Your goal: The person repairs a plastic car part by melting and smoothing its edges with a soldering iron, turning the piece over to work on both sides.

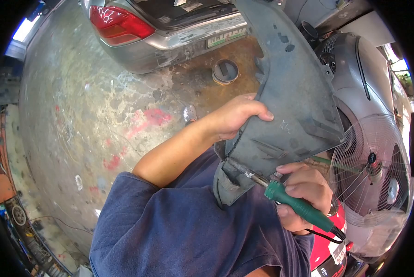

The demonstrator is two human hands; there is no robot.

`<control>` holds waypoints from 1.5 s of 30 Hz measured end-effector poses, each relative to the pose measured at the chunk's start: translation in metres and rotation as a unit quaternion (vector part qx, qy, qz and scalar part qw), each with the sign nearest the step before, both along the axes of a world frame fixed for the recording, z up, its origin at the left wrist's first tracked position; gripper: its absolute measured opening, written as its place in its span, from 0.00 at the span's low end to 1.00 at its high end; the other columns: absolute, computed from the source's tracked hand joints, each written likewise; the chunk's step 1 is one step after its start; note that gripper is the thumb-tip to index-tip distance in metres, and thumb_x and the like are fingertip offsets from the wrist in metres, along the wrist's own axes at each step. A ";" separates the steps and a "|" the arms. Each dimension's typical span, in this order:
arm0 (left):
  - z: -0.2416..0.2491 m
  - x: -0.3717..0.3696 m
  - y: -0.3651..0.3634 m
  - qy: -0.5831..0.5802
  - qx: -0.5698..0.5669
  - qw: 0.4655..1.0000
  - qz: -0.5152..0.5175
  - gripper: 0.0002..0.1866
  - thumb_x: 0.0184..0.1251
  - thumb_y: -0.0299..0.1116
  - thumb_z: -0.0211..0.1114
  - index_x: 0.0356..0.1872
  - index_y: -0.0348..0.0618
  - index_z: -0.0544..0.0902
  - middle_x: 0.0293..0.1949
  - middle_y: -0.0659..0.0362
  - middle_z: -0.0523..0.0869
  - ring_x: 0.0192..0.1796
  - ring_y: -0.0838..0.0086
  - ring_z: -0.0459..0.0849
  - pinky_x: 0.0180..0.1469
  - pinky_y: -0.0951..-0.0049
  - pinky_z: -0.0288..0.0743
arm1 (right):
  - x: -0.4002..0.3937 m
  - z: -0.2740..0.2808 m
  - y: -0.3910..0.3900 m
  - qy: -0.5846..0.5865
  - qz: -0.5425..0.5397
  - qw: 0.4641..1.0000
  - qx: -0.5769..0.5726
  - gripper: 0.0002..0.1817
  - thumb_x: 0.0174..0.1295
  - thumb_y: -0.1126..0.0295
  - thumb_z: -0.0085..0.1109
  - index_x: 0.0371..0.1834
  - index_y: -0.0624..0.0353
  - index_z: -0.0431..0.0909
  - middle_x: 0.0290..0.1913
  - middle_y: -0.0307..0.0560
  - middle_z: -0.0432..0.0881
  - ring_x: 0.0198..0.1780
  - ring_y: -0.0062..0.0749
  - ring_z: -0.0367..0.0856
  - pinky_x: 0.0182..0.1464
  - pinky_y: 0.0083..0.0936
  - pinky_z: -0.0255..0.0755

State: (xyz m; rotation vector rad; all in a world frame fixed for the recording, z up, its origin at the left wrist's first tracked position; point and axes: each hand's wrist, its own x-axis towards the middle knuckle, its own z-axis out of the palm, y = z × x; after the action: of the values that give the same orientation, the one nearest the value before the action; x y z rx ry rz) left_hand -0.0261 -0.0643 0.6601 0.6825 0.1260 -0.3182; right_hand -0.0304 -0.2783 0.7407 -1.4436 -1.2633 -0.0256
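A large grey plastic car trim panel (299,87) is tilted up in front of my chest. My left hand (239,115) grips its left edge, thumb on the face and fingers behind. In my right hand (308,191) is a soldering iron (299,207) with a green handle and a black cord, pinched between thumb and fingers. The iron's metal tip points up-left, right at a pale, rough groove (237,165) near the panel's lower end. A dark, jagged line runs up from there along the left edge. The fingers behind the panel are hidden.
A silver car (170,46) with its boot open stands ahead, and a round tub (225,71) sits on the stained floor. At right are a large wire-caged fan (371,161) and another grey car (375,69). A red object (325,244) is below my right hand.
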 end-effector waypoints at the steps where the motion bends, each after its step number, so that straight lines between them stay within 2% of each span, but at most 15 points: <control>1: -0.002 0.000 0.000 0.001 0.001 1.000 -0.002 0.25 0.61 0.28 0.64 0.61 0.29 0.78 0.51 0.48 0.87 0.50 0.66 0.88 0.56 0.65 0.82 | 0.000 -0.001 0.000 0.006 0.002 1.000 0.008 0.18 0.47 0.73 0.75 0.36 0.69 0.77 0.27 0.53 0.79 0.24 0.36 0.79 0.39 0.47 0.87; 9: -0.005 -0.003 0.002 0.006 0.005 1.000 -0.001 0.24 0.61 0.28 0.65 0.59 0.30 0.79 0.49 0.49 0.88 0.49 0.67 0.88 0.55 0.66 0.82 | -0.002 0.001 0.003 -0.004 0.005 1.000 -0.012 0.17 0.47 0.73 0.74 0.37 0.69 0.78 0.28 0.52 0.79 0.24 0.34 0.78 0.40 0.48 0.86; 15: -0.005 -0.004 0.003 0.005 0.001 1.000 -0.001 0.24 0.61 0.28 0.65 0.59 0.30 0.79 0.49 0.50 0.88 0.49 0.67 0.88 0.55 0.67 0.82 | 0.000 -0.003 0.003 0.017 0.017 1.000 0.014 0.16 0.48 0.73 0.73 0.36 0.69 0.78 0.28 0.52 0.79 0.23 0.35 0.78 0.39 0.47 0.86; 27: -0.008 -0.006 0.005 0.008 0.009 1.000 -0.001 0.27 0.60 0.28 0.65 0.62 0.29 0.77 0.52 0.48 0.87 0.50 0.65 0.88 0.56 0.65 0.82 | -0.004 -0.001 0.007 0.012 0.012 1.000 0.004 0.16 0.46 0.74 0.73 0.34 0.70 0.78 0.28 0.55 0.79 0.24 0.36 0.79 0.40 0.48 0.86; 30: -0.003 -0.009 0.007 0.010 -0.011 1.000 0.005 0.24 0.60 0.27 0.64 0.59 0.28 0.78 0.52 0.48 0.87 0.52 0.64 0.87 0.58 0.64 0.81 | -0.003 -0.005 0.002 0.036 0.034 0.999 0.014 0.20 0.48 0.71 0.76 0.38 0.72 0.77 0.32 0.56 0.80 0.27 0.36 0.79 0.41 0.47 0.85; 33: -0.010 -0.009 0.015 0.008 -0.011 1.000 0.012 0.24 0.61 0.27 0.63 0.59 0.28 0.78 0.52 0.48 0.87 0.53 0.63 0.87 0.59 0.63 0.81 | -0.001 -0.007 -0.007 0.100 0.029 0.990 0.091 0.21 0.60 0.66 0.72 0.49 0.68 0.76 0.36 0.53 0.79 0.30 0.34 0.78 0.38 0.44 0.84; 36: -0.027 -0.011 0.024 0.019 -0.010 0.999 0.033 0.24 0.62 0.28 0.62 0.60 0.28 0.78 0.53 0.47 0.87 0.54 0.62 0.87 0.61 0.61 0.80 | -0.003 -0.014 -0.024 0.147 -0.049 0.965 0.212 0.19 0.71 0.62 0.62 0.58 0.60 0.73 0.38 0.51 0.78 0.31 0.32 0.77 0.33 0.37 0.81; 39: -0.038 -0.020 0.030 0.047 -0.011 0.995 0.092 0.24 0.65 0.29 0.60 0.61 0.28 0.77 0.56 0.46 0.85 0.56 0.60 0.86 0.62 0.58 0.79 | -0.006 -0.015 -0.023 0.195 -0.122 0.919 0.319 0.15 0.76 0.64 0.54 0.61 0.54 0.73 0.37 0.50 0.79 0.30 0.31 0.77 0.31 0.32 0.77; 42: -0.061 -0.029 0.031 0.058 -0.033 0.989 0.129 0.24 0.68 0.30 0.59 0.63 0.29 0.75 0.58 0.46 0.84 0.58 0.59 0.85 0.63 0.56 0.79 | -0.006 -0.035 -0.030 0.260 -0.283 0.878 0.285 0.16 0.75 0.66 0.56 0.61 0.58 0.72 0.37 0.51 0.81 0.30 0.31 0.79 0.33 0.29 0.77; 43: -0.067 -0.034 0.024 0.060 -0.041 0.986 0.152 0.24 0.69 0.30 0.59 0.64 0.29 0.74 0.59 0.47 0.83 0.59 0.59 0.85 0.64 0.56 0.78 | -0.001 -0.050 -0.031 0.245 -0.342 0.883 0.208 0.18 0.74 0.68 0.57 0.63 0.61 0.70 0.39 0.53 0.84 0.31 0.32 0.81 0.35 0.30 0.78; 44: -0.072 -0.039 0.019 0.061 -0.050 0.982 0.174 0.24 0.70 0.31 0.58 0.64 0.29 0.73 0.59 0.47 0.83 0.60 0.59 0.84 0.65 0.56 0.77 | 0.003 -0.061 -0.032 0.252 -0.349 0.896 0.104 0.18 0.73 0.71 0.57 0.63 0.64 0.69 0.42 0.56 0.86 0.33 0.34 0.83 0.38 0.30 0.79; 45: -0.072 -0.042 0.015 0.062 -0.057 0.977 0.197 0.24 0.71 0.31 0.58 0.65 0.29 0.73 0.60 0.47 0.83 0.61 0.59 0.83 0.66 0.56 0.77 | -0.002 -0.069 -0.020 0.289 -0.349 0.888 0.079 0.19 0.72 0.73 0.58 0.63 0.64 0.69 0.44 0.57 0.86 0.36 0.34 0.85 0.42 0.31 0.80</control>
State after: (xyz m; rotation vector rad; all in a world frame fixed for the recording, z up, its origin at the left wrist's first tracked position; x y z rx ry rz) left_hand -0.0677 -0.0495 0.5880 0.5085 0.3538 0.0149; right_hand -0.0323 -0.2986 0.6715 -1.5375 -0.2155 -0.1659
